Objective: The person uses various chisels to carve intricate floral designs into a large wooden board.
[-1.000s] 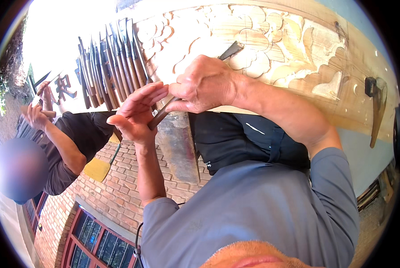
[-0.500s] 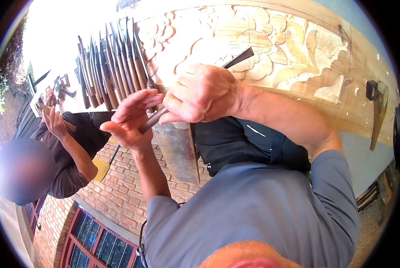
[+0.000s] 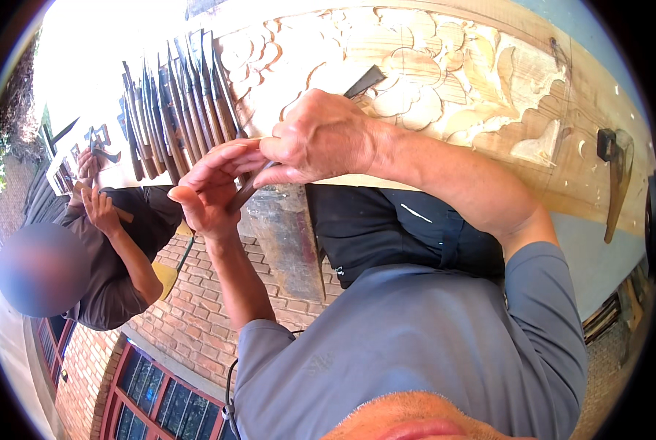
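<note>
A chisel [image 3: 357, 81] with a dark metal shaft runs slantwise through both hands, held in the air in front of the carved panel [image 3: 445, 81]. Its upper end sticks out above the right hand [image 3: 321, 139], and its lower end shows below the knuckles, near the left hand's palm. The right hand is closed around the middle of the shaft, knuckles toward the camera, thumb pressed along the underside. The left hand [image 3: 207, 194] is half open, its fingers curved up so that the fingertips [image 3: 244, 150] meet the right hand's fingertips at the chisel; whether it actually grips the tool I cannot tell.

Behind the hands the panel lies on the desk [image 3: 592, 242], pale wood cut with large flower and leaf shapes. Just left of the hands a row of chisels [image 3: 174, 110] lies side by side, blades pointing up in the picture. At the right end of the panel lies a hatchet [image 3: 617, 176] with a dark head and wooden handle.

Further left another person [image 3: 108, 257] in a dark shirt holds a wooden-handled tool [image 3: 119, 213] in raised hands. Brick paving [image 3: 196, 315] shows below the desk.
</note>
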A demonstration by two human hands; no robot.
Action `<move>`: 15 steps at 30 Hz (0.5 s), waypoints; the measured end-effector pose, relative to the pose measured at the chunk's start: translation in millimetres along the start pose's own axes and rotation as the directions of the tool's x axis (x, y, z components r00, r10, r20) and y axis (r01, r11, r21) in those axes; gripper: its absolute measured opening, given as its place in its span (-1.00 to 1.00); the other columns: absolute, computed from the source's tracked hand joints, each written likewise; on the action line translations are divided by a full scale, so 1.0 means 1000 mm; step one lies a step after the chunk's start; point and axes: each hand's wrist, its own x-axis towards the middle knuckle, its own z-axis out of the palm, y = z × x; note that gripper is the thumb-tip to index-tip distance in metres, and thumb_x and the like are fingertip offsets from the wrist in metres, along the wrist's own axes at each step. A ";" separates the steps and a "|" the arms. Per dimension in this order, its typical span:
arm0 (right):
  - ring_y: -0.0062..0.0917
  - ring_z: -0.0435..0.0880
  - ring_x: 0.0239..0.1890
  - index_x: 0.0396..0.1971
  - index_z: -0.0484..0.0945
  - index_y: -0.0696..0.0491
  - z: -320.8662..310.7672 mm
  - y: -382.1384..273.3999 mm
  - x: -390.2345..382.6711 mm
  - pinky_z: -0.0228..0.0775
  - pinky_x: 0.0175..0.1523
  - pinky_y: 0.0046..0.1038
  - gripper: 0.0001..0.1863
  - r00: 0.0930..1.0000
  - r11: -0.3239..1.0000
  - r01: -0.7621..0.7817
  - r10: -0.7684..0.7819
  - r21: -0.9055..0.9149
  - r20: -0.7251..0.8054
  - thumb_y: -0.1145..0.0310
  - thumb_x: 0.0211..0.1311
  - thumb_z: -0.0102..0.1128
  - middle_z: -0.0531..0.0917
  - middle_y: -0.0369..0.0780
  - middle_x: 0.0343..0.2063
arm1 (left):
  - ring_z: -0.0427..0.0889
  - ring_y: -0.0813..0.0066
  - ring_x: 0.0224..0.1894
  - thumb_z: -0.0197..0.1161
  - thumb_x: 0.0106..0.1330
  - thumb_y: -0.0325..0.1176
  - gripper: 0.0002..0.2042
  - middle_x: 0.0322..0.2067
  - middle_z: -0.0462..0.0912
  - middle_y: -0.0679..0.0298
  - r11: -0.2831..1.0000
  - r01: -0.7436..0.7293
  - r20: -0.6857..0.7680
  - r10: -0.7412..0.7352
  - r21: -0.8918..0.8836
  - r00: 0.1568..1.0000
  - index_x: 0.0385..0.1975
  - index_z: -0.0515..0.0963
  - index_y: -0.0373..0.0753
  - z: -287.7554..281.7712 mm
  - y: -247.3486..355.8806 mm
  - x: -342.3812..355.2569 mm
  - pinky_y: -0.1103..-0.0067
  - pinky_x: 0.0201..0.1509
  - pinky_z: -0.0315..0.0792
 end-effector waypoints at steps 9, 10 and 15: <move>-0.36 0.78 -0.55 -0.58 0.58 -0.04 -0.002 0.003 0.006 0.65 -0.43 -0.33 -0.37 0.991 0.997 -0.070 0.074 0.039 -0.108 -0.34 0.27 0.46 0.68 -0.28 -0.66 | 0.85 -0.09 0.06 -0.35 0.49 0.66 0.22 0.10 0.73 -0.35 0.990 -0.109 -0.016 0.110 0.086 0.994 0.15 0.59 -0.72 -0.015 0.001 0.021 0.20 0.26 0.72; -0.34 0.78 -0.55 -0.58 0.58 -0.04 -0.003 0.003 0.008 0.65 -0.42 -0.32 -0.37 0.990 0.996 -0.081 0.085 0.037 -0.111 -0.33 0.30 0.45 0.67 -0.27 -0.65 | 0.85 -0.10 0.06 -0.37 0.48 0.67 0.23 0.09 0.74 -0.35 0.992 -0.113 -0.026 0.115 0.059 0.993 0.14 0.59 -0.73 -0.016 0.004 0.023 0.20 0.26 0.72; -0.32 0.79 -0.54 -0.55 0.58 -0.02 -0.001 0.003 0.016 0.67 -0.38 -0.30 -0.38 0.993 0.996 -0.082 0.078 -0.038 -0.093 -0.31 0.35 0.40 0.70 -0.27 -0.63 | 0.87 -0.12 0.03 -0.38 0.40 0.75 0.27 0.01 0.80 -0.30 0.972 -0.222 -0.059 0.227 0.080 0.972 0.10 0.67 -0.65 -0.012 0.005 0.028 0.13 0.23 0.77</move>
